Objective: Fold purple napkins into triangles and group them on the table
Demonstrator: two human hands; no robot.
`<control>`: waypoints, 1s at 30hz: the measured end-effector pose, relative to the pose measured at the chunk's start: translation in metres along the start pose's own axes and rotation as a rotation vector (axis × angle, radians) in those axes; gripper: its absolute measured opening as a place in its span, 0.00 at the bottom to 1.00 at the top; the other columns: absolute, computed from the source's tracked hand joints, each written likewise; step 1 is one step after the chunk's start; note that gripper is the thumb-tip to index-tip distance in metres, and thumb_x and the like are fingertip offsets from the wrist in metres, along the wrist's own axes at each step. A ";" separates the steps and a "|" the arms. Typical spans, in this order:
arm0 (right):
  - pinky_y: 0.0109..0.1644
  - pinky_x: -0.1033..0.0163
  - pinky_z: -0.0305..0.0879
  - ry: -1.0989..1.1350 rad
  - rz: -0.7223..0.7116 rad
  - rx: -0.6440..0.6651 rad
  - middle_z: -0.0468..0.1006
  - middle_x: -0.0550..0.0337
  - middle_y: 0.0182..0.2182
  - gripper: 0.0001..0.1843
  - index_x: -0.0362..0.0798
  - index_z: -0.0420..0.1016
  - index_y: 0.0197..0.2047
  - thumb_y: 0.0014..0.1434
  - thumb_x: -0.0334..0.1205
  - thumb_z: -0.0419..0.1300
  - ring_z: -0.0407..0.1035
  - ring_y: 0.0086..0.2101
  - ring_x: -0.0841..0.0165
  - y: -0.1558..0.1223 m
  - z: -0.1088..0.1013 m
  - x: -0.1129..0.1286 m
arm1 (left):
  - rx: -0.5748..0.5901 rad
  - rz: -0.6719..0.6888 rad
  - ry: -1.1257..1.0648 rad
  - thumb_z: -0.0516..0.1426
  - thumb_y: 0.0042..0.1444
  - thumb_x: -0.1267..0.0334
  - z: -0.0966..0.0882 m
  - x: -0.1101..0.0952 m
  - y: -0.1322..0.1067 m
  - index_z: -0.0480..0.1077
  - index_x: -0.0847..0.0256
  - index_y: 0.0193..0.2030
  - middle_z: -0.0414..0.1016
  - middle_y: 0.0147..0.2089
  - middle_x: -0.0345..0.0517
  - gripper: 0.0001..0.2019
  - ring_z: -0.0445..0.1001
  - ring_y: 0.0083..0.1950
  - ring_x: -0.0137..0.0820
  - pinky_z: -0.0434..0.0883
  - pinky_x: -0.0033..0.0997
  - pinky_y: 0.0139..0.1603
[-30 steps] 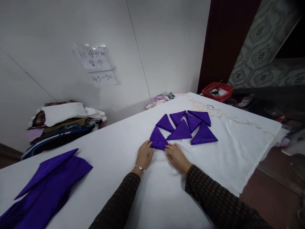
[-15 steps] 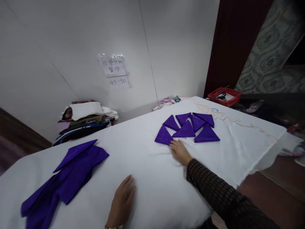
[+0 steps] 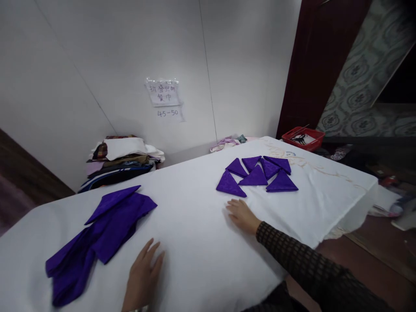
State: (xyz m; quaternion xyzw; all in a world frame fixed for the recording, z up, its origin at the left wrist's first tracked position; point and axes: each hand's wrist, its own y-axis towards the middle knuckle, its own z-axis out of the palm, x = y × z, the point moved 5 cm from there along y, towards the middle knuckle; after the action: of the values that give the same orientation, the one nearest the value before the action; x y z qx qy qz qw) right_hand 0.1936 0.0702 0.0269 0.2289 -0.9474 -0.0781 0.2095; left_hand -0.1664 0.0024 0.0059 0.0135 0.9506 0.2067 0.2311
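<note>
My right hand [image 3: 242, 216] rests over the white cloth just in front of a folded purple napkin [image 3: 230, 184], apart from it, fingers spread and holding nothing. That napkin is a triangle, one of several purple triangles grouped there; another folded napkin [image 3: 282, 182] lies at the right of the group. My left hand [image 3: 143, 273] is low in the view, fingers apart and holding nothing. Beyond it to the left lies a loose heap of unfolded purple napkins [image 3: 108, 229], overlapping and rumpled.
A white tablecloth [image 3: 191, 208] with floral embroidery covers the table. Stacked clothes [image 3: 123, 160] stand along the wall at the left, and a small cloth pile [image 3: 225, 144] sits at the back. A red basket [image 3: 313, 141] is at the far right. Handwritten paper [image 3: 165, 93] hangs on the wall.
My right hand has come away from the corner of the leftmost folded napkin, back toward me. My left hand has shifted left, toward the purple heap. The view has turned slightly.
</note>
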 end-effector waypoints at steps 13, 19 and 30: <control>0.61 0.48 0.49 0.045 -0.119 0.018 0.68 0.50 0.56 0.18 0.48 0.69 0.51 0.56 0.34 0.56 0.57 0.57 0.60 -0.002 0.015 0.052 | -0.098 -0.384 0.519 0.42 0.55 0.49 -0.081 0.064 0.041 0.67 0.58 0.48 0.61 0.63 0.52 0.23 0.59 0.64 0.41 0.61 0.49 0.59; 0.61 0.48 0.50 -0.005 -0.059 -0.032 0.66 0.51 0.57 0.16 0.49 0.69 0.51 0.60 0.35 0.51 0.55 0.59 0.60 -0.013 0.033 0.044 | 0.031 -0.572 0.491 0.41 0.56 0.49 -0.076 0.088 0.051 0.60 0.57 0.57 0.57 0.66 0.54 0.26 0.59 0.64 0.45 0.61 0.54 0.56; 0.61 0.48 0.50 0.011 -0.041 -0.031 0.67 0.53 0.57 0.16 0.50 0.70 0.51 0.60 0.36 0.50 0.56 0.59 0.61 -0.012 0.031 0.046 | 0.060 -0.721 0.578 0.41 0.53 0.52 -0.085 0.116 0.066 0.69 0.50 0.42 0.76 0.44 0.44 0.19 0.74 0.46 0.44 0.71 0.44 0.37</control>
State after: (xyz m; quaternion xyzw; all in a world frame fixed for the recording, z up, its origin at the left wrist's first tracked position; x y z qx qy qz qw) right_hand 0.1476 0.0393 0.0127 0.2456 -0.9400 -0.0957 0.2167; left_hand -0.3123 0.0442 0.0503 -0.3696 0.9256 0.0809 0.0133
